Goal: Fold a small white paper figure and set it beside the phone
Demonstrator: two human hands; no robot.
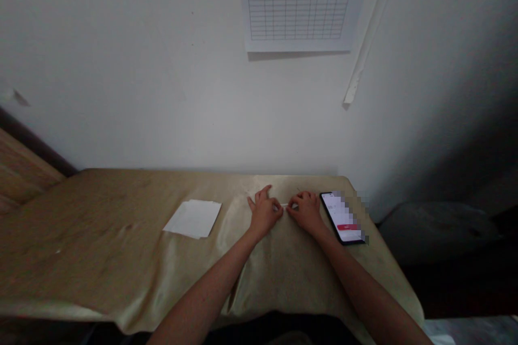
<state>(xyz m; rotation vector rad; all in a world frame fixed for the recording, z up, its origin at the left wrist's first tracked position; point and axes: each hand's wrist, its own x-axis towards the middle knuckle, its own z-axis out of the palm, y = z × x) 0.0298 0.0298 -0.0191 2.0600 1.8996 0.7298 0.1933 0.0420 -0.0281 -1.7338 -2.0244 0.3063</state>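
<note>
A thin white strip (284, 205) spans the small gap between my two hands, just above or on the cloth; its material is too small to make out. My left hand (266, 210) pinches the strip's left end between thumb and index finger, with the other fingers spread out. At the other end, my right hand (304, 209) also pinches it, its remaining fingers curled. Most of the strip is hidden by my fingertips. Left of my hands lies a small stack of white paper sheets (193, 219), slightly fanned. A phone (342, 218) with a lit screen lies close to my right hand.
A gold satin cloth (121, 248) with folds covers the table, which stands against a white wall (162, 91). On the wall hang a printed grid sheet (299, 5) and a narrow white strip of trim (368, 38). A wooden piece (24, 172) stands at the left.
</note>
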